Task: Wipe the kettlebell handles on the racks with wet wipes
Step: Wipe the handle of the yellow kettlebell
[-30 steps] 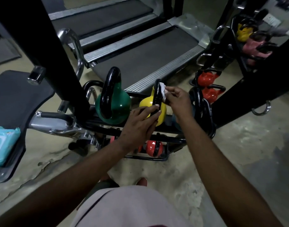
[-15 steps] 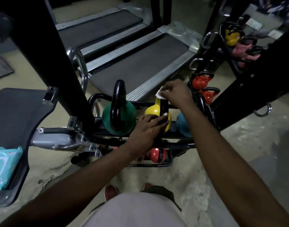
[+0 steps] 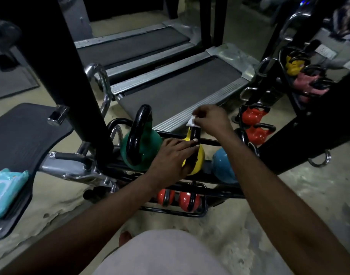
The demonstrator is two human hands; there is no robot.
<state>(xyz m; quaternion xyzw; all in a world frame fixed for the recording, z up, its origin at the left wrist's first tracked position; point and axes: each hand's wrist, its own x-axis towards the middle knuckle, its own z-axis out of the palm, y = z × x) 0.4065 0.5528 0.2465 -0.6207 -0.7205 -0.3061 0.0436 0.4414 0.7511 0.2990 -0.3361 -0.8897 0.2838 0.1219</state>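
Where black post (image 3: 57, 76) hides rack (image 3: 190, 190), green kettlebell (image 3: 148, 143), probably wipes pack (image 3: 5, 191)

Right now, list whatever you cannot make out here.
All in the head view:
1. Top of the yellow kettlebell handle: covered by the right hand and wet wipe.
2. The handle's lower part: behind the left hand.
3. Blue kettlebell: partly hidden by the right forearm.
4. Wipes pack: cut off by the left edge.
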